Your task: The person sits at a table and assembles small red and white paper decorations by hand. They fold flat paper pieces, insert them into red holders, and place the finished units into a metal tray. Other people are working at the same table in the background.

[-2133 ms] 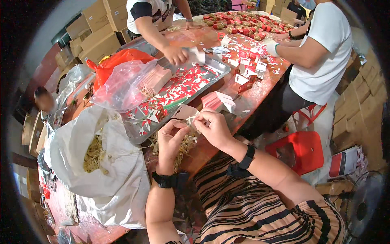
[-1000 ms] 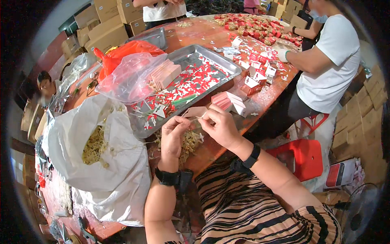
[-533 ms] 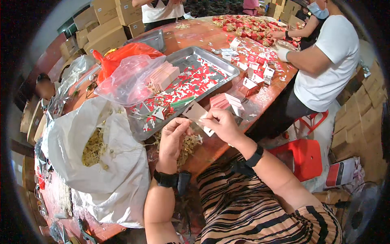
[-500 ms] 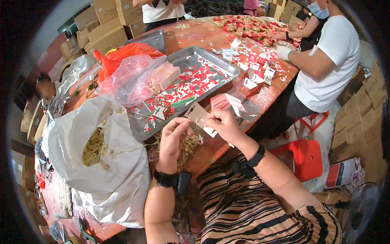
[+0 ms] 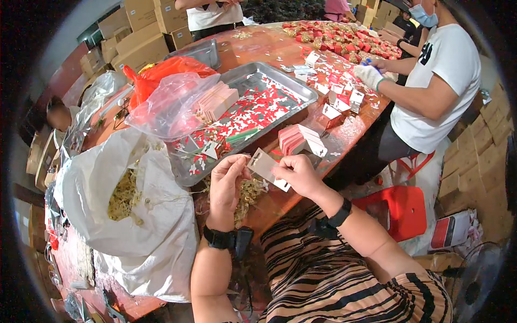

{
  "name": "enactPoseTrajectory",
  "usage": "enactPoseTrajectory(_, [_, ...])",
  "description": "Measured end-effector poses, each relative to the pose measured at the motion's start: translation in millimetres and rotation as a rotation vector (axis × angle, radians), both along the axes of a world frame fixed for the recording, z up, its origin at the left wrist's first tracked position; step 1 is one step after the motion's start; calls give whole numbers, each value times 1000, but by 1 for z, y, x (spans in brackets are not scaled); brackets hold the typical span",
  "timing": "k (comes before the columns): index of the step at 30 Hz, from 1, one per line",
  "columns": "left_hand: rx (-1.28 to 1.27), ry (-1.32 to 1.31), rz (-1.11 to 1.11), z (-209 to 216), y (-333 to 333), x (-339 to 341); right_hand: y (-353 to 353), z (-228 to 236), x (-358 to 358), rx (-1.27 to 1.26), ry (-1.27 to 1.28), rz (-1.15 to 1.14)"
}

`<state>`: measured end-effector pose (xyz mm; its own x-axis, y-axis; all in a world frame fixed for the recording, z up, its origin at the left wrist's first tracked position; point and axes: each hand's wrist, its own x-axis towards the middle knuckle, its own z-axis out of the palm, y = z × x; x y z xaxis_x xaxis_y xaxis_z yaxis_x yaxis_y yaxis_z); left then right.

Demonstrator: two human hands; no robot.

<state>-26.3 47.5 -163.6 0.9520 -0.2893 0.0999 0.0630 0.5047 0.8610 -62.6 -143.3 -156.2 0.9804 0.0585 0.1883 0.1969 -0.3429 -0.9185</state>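
Note:
My right hand [image 5: 299, 173] pinches a small pale card [image 5: 263, 164] with a cut-out hanging slot at its upper end. Thumb and fingers of my left hand [image 5: 230, 180] are pressed together beside the card's left edge; whatever they hold is too small to make out. Below the card, a tangle of gold strings [image 5: 249, 202] lies at the table edge, partly hidden by my left hand. Just beyond my right hand stands a row of red-and-white folded cards [image 5: 301, 140]. To the left, a white sack [image 5: 161, 226] holds more gold strings [image 5: 125, 196].
A metal tray [image 5: 308, 92] holds red and white paper scraps, a card stack [image 5: 217, 101] and a clear plastic bag [image 5: 169, 107]. Behind is a red bag [image 5: 161, 75]. A gloved co-worker [image 5: 431, 86] stands at the right, near a red stool [image 5: 401, 212].
The card has turned flatter toward me and shifted slightly down in my right hand. My left hand stays almost in place. The co-worker at right has straightened, now handling something blue.

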Motion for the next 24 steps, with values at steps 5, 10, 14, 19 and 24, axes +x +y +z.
enactPoseTrajectory(5, [65, 56, 38, 3, -2, -1, -2, 8, -3, 47, 163, 213])
enactPoseTrajectory(10, [141, 30, -102, 2, 3, -1, 0, 20, -4, -16, 177, 317])
enactPoseTrajectory(14, [104, -64, -219, -14, 6, 6, 5, 20, -4, 107, 43, 193])
enactPoseTrajectory(19, [170, -106, -105, 8, -4, -7, 5, 17, -2, 107, -71, 85])
enactPoseTrajectory(24, [454, -384, -145, 18, -2, -18, 10, 22, -3, 164, -4, 7])
